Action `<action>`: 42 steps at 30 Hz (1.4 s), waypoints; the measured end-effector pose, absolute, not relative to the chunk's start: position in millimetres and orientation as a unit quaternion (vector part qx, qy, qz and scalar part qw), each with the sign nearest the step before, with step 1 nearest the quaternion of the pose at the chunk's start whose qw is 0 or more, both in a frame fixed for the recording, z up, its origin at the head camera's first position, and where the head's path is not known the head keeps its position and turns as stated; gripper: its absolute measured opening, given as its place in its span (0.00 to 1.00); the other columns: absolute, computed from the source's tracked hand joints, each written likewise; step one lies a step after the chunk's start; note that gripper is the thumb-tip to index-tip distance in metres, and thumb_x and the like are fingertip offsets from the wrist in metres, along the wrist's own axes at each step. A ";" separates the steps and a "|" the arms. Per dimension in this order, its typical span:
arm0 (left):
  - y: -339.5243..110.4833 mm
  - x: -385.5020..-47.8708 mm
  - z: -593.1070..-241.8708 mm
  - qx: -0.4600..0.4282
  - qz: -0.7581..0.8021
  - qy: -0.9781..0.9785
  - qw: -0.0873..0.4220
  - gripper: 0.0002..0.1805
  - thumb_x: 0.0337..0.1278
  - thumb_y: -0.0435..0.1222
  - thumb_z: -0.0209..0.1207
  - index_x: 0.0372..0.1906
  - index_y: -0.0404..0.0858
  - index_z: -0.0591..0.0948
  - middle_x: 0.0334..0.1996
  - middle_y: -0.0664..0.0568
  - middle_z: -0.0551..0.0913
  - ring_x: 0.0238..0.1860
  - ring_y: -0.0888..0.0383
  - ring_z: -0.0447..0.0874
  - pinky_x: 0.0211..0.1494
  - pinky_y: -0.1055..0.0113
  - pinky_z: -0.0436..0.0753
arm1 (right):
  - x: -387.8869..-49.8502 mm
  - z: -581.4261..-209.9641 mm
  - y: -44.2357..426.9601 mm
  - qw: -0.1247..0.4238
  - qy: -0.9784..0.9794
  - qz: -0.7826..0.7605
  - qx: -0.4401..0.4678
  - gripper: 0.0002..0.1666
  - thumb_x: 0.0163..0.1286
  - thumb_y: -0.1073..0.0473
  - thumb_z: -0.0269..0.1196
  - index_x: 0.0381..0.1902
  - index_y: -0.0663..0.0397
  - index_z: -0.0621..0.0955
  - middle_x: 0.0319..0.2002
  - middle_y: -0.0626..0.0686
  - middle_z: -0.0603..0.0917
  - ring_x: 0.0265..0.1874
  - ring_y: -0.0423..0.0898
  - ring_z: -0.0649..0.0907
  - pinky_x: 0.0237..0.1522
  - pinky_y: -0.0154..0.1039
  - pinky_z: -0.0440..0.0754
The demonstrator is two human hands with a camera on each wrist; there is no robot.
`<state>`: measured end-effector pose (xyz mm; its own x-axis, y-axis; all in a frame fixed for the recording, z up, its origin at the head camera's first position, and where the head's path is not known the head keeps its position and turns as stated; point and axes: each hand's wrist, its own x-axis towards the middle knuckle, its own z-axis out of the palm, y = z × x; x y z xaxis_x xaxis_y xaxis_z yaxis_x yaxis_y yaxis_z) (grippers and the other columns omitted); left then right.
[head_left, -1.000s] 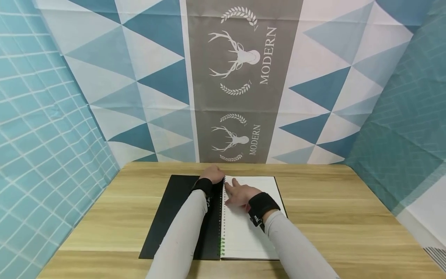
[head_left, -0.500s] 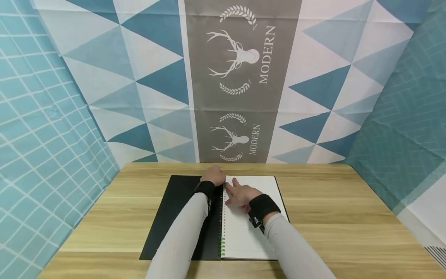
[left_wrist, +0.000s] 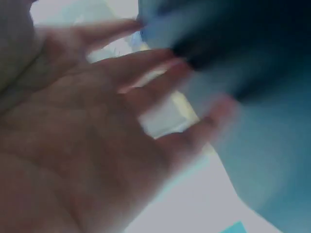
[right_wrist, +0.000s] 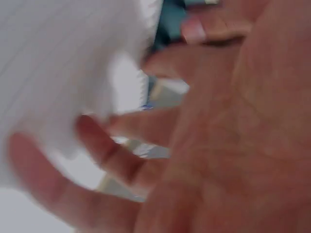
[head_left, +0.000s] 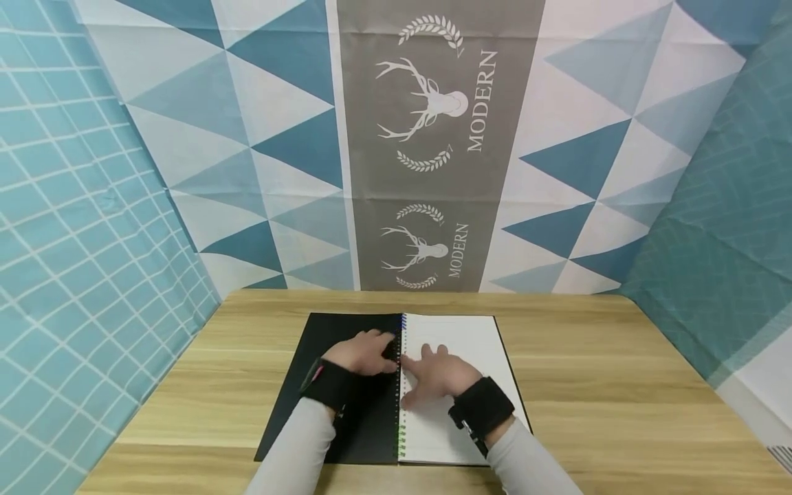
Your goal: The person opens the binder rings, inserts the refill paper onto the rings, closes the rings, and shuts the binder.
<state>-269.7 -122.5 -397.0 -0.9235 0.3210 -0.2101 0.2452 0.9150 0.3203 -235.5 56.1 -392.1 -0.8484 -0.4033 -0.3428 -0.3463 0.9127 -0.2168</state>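
Note:
An open notebook lies on the table, its black cover (head_left: 291, 412) folded out to the left and its lined white page (head_left: 460, 330) on the right. Along the spine, blue binder rings (head_left: 404, 322) show at the far end and green binder rings (head_left: 401, 440) at the near end. My left hand (head_left: 359, 354) is over the black cover, fingers spread and tips near the spine; in the left wrist view its palm shows with nothing held. Over the white page, my right hand (head_left: 439, 378) has spread fingers, with fingertips close to the spine holes. Whether either hand touches is unclear.
The wooden table (head_left: 594, 385) extends on both sides of the notebook. Behind it hangs a patterned cloth (head_left: 297, 158) with triangles and deer heads. A blue tiled-pattern sheet (head_left: 80, 240) is at the left, a teal sheet (head_left: 711, 227) at the right.
My left hand has left the far end of the spine, coming nearer and to the left, with fingers now spread; the blue rings are uncovered. The right hand has slid nearer along the page.

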 end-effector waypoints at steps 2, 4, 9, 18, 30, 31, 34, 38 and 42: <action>-135.3 -258.3 -394.6 0.107 0.133 0.976 0.137 0.36 0.64 0.48 0.66 0.73 0.38 0.71 0.71 0.38 0.71 0.71 0.40 0.70 0.70 0.39 0.73 | -221.4 -388.5 52.7 0.204 0.956 -0.047 -0.204 0.49 0.58 0.31 0.71 0.75 0.30 0.69 0.78 0.58 0.64 0.76 0.66 0.63 0.63 0.67 0.75; -147.2 -250.7 -394.0 0.070 0.120 0.982 0.130 0.38 0.60 0.48 0.69 0.72 0.37 0.72 0.70 0.37 0.72 0.69 0.37 0.71 0.68 0.38 0.74 | -207.9 -386.4 50.3 0.211 0.951 -0.019 -0.223 0.47 0.59 0.29 0.69 0.74 0.29 0.70 0.78 0.54 0.64 0.76 0.64 0.64 0.62 0.66 0.76; -170.6 -245.5 -398.9 0.039 0.113 0.986 0.112 0.42 0.57 0.47 0.72 0.73 0.38 0.70 0.72 0.34 0.68 0.71 0.31 0.66 0.67 0.34 0.72 | -183.9 -387.8 52.6 0.222 0.924 0.022 -0.311 0.46 0.66 0.29 0.63 0.77 0.35 0.67 0.81 0.43 0.57 0.80 0.54 0.62 0.65 0.58 0.78; -180.0 -253.7 -409.6 0.077 0.144 0.980 0.112 0.41 0.60 0.45 0.70 0.75 0.39 0.68 0.78 0.31 0.58 0.78 0.29 0.56 0.73 0.32 0.63 | -175.0 -392.0 55.6 0.094 0.886 0.051 -0.451 0.31 0.61 0.40 0.74 0.58 0.43 0.80 0.56 0.44 0.81 0.52 0.40 0.80 0.42 0.33 0.83; -193.3 -247.5 -406.0 -0.059 0.140 0.985 0.076 0.39 0.68 0.50 0.62 0.74 0.33 0.66 0.69 0.23 0.64 0.68 0.24 0.63 0.55 0.25 0.73 | -166.9 -398.7 46.4 0.030 0.885 0.069 -0.459 0.26 0.60 0.44 0.74 0.54 0.45 0.83 0.45 0.44 0.81 0.36 0.36 0.76 0.34 0.28 0.78; -195.8 -248.1 -406.1 -0.071 0.143 0.985 0.071 0.39 0.68 0.50 0.61 0.74 0.32 0.65 0.68 0.23 0.65 0.67 0.24 0.64 0.54 0.25 0.73 | -166.0 -399.7 45.4 0.020 0.889 0.072 -0.452 0.26 0.61 0.46 0.74 0.54 0.47 0.83 0.47 0.45 0.82 0.38 0.37 0.78 0.36 0.29 0.80; -205.0 -252.5 -407.2 -0.067 0.160 0.983 0.054 0.39 0.71 0.49 0.58 0.74 0.27 0.64 0.66 0.21 0.66 0.65 0.21 0.64 0.58 0.26 0.71 | -165.8 -402.9 44.1 0.004 0.900 0.079 -0.429 0.26 0.63 0.49 0.71 0.57 0.50 0.83 0.53 0.49 0.83 0.48 0.40 0.82 0.42 0.31 0.84; -217.8 -258.1 -408.4 -0.031 0.177 0.983 0.038 0.39 0.73 0.48 0.54 0.72 0.20 0.62 0.65 0.18 0.66 0.66 0.20 0.64 0.67 0.29 0.67 | -169.1 -405.3 46.1 0.010 0.903 0.078 -0.422 0.27 0.63 0.48 0.71 0.58 0.50 0.82 0.56 0.50 0.83 0.55 0.42 0.83 0.49 0.34 0.85; -230.1 -260.4 -405.1 -0.012 0.204 0.978 0.047 0.39 0.75 0.47 0.52 0.71 0.17 0.61 0.65 0.16 0.65 0.68 0.22 0.65 0.68 0.33 0.69 | -173.8 -405.0 49.4 0.020 0.900 0.066 -0.431 0.23 0.60 0.51 0.73 0.53 0.48 0.83 0.48 0.47 0.84 0.46 0.38 0.83 0.44 0.32 0.84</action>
